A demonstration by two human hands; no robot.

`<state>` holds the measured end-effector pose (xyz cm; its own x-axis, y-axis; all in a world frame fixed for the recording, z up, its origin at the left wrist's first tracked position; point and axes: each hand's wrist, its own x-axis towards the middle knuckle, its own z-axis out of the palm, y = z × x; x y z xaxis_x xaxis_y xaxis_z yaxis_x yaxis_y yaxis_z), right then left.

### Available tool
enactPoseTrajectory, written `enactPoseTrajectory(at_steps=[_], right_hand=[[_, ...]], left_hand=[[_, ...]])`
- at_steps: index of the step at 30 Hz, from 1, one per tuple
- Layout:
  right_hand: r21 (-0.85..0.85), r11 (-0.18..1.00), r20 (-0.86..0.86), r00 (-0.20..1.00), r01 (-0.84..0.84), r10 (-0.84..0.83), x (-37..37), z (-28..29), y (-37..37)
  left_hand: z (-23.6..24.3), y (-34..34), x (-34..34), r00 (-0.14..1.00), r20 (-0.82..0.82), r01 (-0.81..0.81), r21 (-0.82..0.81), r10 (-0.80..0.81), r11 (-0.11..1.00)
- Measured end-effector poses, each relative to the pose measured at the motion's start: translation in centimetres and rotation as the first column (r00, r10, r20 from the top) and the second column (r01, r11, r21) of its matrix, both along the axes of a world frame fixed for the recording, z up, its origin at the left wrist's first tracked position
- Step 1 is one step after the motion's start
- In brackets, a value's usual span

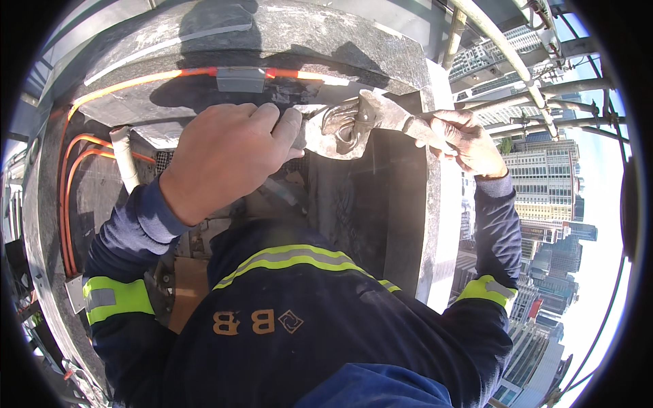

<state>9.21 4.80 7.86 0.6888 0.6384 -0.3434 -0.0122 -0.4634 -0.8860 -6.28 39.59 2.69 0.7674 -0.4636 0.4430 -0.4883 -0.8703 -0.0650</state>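
Both my hands are raised in front of me, with what looks like a crumpled, dust-caked whitish work glove [340,132] stretched between them. My left hand [228,153] pinches its left end between thumb and fingers. At the other end, my right hand [474,144] closes on a narrow part near some finger-like tips. The middle of the glove is twisted, with a dark hollow fold. Just beyond it runs a dusty grey concrete ledge [320,34].
An orange conduit [149,81] enters a grey junction box [241,79] on the ledge wall. More orange conduits [66,197] run down the left side near a pale pipe [124,156]. Scaffold tubes [500,41] stand at right, with a high drop to city buildings [541,180] beyond the edge.
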Motion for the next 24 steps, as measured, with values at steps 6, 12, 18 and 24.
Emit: enactPoseTrajectory(at_steps=[6, 12, 18, 24], right_hand=[[-0.290, 0.898, 0.154, 0.909, -0.332, 0.386, 4.5, 4.1, 4.8], [-0.604, 0.649, 0.309, 0.615, -0.463, 0.726, 4.7, 6.9, 10.3], [-0.790, 0.580, 0.580, 0.065, -0.199, 0.812, -1.0, 7.1, 10.2], [-0.278, 0.961, 0.906, 0.330, -0.013, 0.267, -6.0, 1.6, 4.5]], left_hand=[[0.6, -0.8, 0.3, 1.000, 0.023, -0.016, 0.136, 0.013, 0.991], [0.1, -1.0, 0.6, 0.997, -0.070, -0.028, 0.110, 0.036, 0.993], [-1.8, -0.9, 1.0, 0.975, -0.194, -0.120, -0.033, 0.112, 0.992], [-2.3, -0.3, 1.7, 0.934, -0.346, -0.216, -0.355, 0.087, 0.910]])
